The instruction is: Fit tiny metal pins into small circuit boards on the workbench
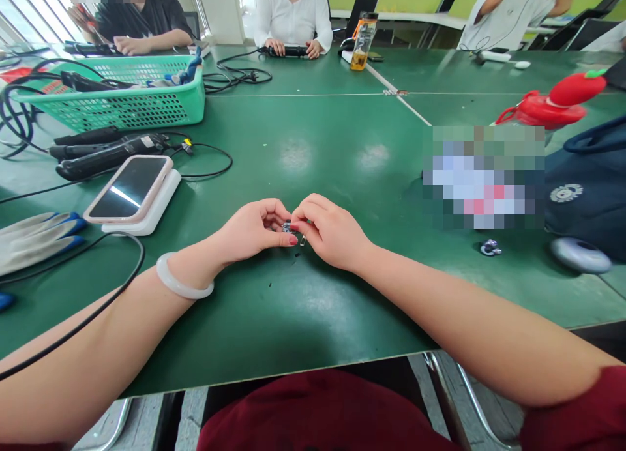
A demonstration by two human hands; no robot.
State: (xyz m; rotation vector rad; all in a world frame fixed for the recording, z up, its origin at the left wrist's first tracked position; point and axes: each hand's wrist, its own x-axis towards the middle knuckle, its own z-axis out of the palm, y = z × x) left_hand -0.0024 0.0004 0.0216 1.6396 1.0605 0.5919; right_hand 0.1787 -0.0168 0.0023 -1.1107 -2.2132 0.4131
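Just above the green table point(313, 314), near the middle of the view, my two hands meet at the fingertips. A small silvery metal piece point(286, 227) shows between the thumb and fingers of my left hand point(252, 229), which is pinched on it. My right hand point(335, 232) is closed beside it, fingertips against the same spot. A tiny shiny metal bit point(302, 240) sticks out below its fingers. The exact shape of the pieces is too small to tell. Another small shiny metal object point(490, 247) lies on the table to the right.
At the left are a green basket point(141, 102), black devices point(110, 154), a phone point(131, 189) on a white box and gloves point(39, 242). A cable crosses over my left forearm. A mouse point(580, 255), dark bag point(587, 184) and red-topped bottle stand right. People sit opposite.
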